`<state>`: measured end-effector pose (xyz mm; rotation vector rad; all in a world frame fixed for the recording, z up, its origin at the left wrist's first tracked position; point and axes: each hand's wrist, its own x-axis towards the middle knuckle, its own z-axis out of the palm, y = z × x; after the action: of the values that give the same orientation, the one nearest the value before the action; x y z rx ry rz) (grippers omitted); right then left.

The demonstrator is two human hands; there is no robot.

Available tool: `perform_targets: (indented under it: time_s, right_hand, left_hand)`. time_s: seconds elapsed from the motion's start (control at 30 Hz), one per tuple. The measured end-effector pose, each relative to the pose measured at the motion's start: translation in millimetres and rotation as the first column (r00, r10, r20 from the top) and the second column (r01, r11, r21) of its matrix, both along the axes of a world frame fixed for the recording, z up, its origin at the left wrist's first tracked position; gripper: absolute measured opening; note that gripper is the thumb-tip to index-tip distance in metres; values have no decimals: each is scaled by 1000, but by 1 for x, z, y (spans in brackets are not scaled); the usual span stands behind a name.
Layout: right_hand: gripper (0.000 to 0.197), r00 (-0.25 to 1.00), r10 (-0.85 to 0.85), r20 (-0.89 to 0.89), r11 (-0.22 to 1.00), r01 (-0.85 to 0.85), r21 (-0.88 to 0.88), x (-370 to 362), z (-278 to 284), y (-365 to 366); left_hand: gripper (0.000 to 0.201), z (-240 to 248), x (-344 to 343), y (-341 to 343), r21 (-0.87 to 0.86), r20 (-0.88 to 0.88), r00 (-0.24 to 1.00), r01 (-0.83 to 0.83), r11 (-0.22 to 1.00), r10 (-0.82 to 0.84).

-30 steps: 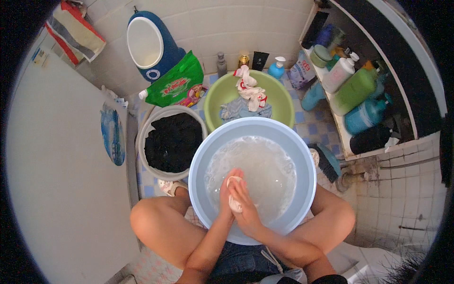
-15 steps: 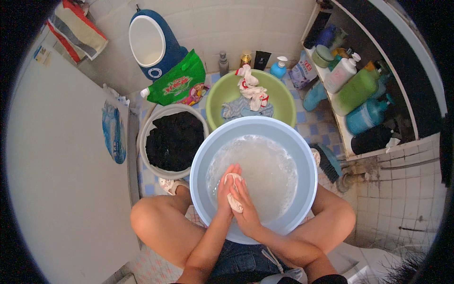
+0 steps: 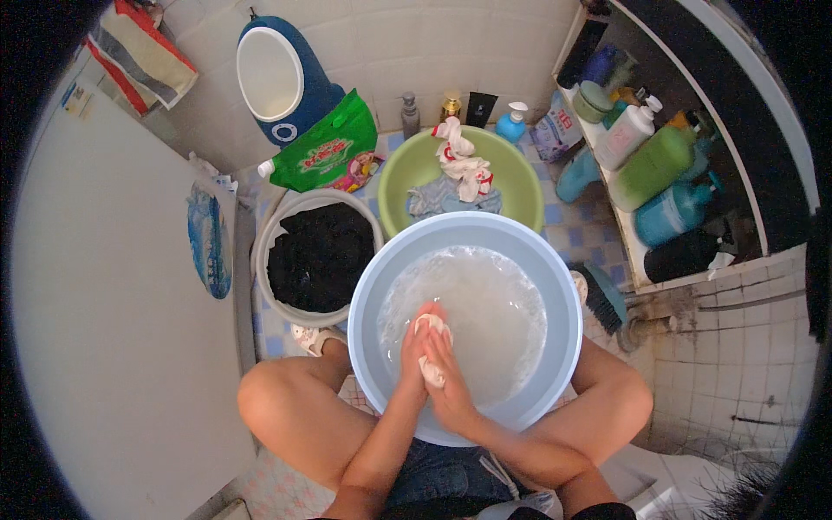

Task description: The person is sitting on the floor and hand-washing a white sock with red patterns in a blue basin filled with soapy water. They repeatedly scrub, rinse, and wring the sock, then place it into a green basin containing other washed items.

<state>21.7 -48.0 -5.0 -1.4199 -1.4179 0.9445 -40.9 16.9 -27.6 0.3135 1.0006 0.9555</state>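
Still both hands (image 3: 431, 362) (pressed together as before) clutch the white cloth (image 3: 431, 349) over the basin (image 3: 555, 286).

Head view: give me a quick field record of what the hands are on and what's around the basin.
left hand: pressed against the small white cloth, over the soapy water
right hand: clasped on the same cloth from the other side
blue basin: between the knees, holding cloudy water
green basin: beyond it, holding white-and-red and grey laundry
white bucket: to the left, filled with dark clothes
green detergent bag: leaning by the wall
scrub brush: on the floor, right of the blue basin
bottles: on the right-hand shelf
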Motion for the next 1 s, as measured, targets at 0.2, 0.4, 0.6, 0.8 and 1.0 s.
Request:
perform_targets:
  time_s: [0.2, 0.4, 0.6, 0.8, 1.0]
  right_hand:
    - [45, 942, -312, -120, 948, 299, -112, 46, -17, 54]
    - [45, 995, 25, -98, 999, -29, -43, -2, 18, 10]
    - [49, 993, -60, 103, 998, 57, 29, 25, -7, 35]
    - [47, 953, -203, -223, 977, 181, -117, 19, -8, 41]
    - [44, 998, 8, 65, 998, -12, 64, 3, 2, 13]
  left_hand:
    - [39, -11, 16, -23, 24, 96, 991, 96, 995, -98]
    - [46, -8, 2, -1, 173, -3, 1000, -9, 985, 9]
    - [38, 6, 7, -16, 31, 99, 991, 89, 996, -92]
    - [39, -3, 4, -9, 164, -21, 986, 165, 973, -163]
    - [46, 8, 1, -1, 81, 201, 979, 4, 997, -21]
